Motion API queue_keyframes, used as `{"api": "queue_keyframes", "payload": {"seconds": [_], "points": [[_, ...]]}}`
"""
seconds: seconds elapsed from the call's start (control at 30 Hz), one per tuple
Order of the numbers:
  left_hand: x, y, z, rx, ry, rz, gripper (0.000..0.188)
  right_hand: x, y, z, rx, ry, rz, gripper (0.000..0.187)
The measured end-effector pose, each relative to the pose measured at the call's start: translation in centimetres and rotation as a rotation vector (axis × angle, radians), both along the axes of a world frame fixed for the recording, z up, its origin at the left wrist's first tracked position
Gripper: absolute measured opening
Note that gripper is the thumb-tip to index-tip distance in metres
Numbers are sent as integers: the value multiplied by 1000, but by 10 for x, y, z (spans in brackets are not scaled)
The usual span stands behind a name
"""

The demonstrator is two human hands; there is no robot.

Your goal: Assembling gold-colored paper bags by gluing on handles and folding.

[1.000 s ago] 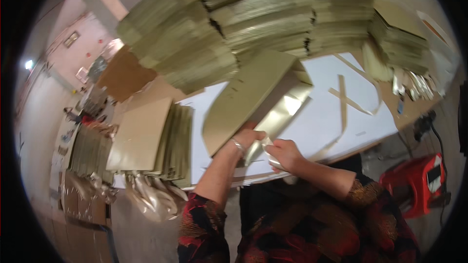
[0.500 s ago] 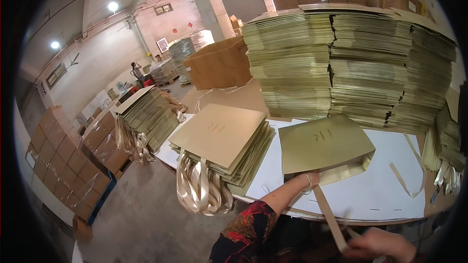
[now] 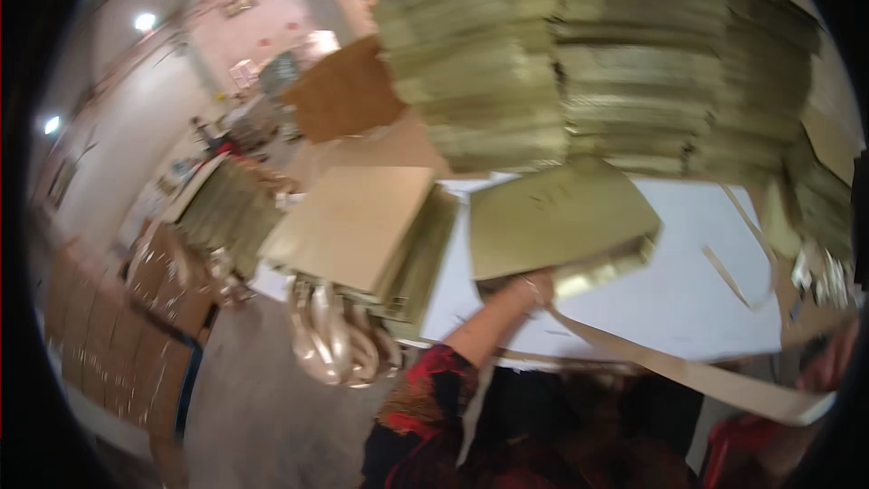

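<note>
A gold paper bag (image 3: 561, 222) lies on its side on the white-covered table, its mouth toward me. My left hand (image 3: 540, 285) reaches into that mouth, and the bag hides its fingers. From the opening beside my left wrist, a long beige ribbon (image 3: 670, 364) stretches to the right. My right hand (image 3: 828, 360), blurred at the right rim of the picture, is closed on the ribbon's far part. Left of the bag is a stack of finished-looking gold bags (image 3: 362, 226) with satin ribbon handles (image 3: 330, 335) hanging over the table edge.
Tall piles of flat gold bags (image 3: 625, 81) stand at the back of the table. Another bag stack (image 3: 226, 217) is farther left. A loose ribbon strip (image 3: 731, 279) lies on the white sheet (image 3: 697, 308). Wrapped cartons (image 3: 109, 335) stand at the left; a brown carton (image 3: 348, 95) sits behind.
My right hand has moved right and up, drawing the ribbon out into a long stretch. My left hand stays at the bag's mouth. The whole view has shifted and blurred.
</note>
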State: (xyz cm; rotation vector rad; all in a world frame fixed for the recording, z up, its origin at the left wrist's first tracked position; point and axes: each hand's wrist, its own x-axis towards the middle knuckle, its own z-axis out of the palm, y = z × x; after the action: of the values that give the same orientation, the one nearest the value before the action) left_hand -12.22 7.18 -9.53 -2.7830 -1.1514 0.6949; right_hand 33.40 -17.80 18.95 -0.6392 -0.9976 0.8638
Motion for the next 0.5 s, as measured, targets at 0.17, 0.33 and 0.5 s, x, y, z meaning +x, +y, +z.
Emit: {"api": "queue_keyframes", "payload": {"seconds": [0.17, 0.33, 0.5], "points": [[43, -34, 100, 130, -586, 604, 73, -56, 93, -46, -390, -184, 312, 41], [92, -24, 121, 198, -657, 481, 66, -138, 160, -145, -453, -763, 340, 15], [102, -8, 121, -483, -1079, 917, 42, -173, 179, -181, -572, -892, 241, 21]]}}
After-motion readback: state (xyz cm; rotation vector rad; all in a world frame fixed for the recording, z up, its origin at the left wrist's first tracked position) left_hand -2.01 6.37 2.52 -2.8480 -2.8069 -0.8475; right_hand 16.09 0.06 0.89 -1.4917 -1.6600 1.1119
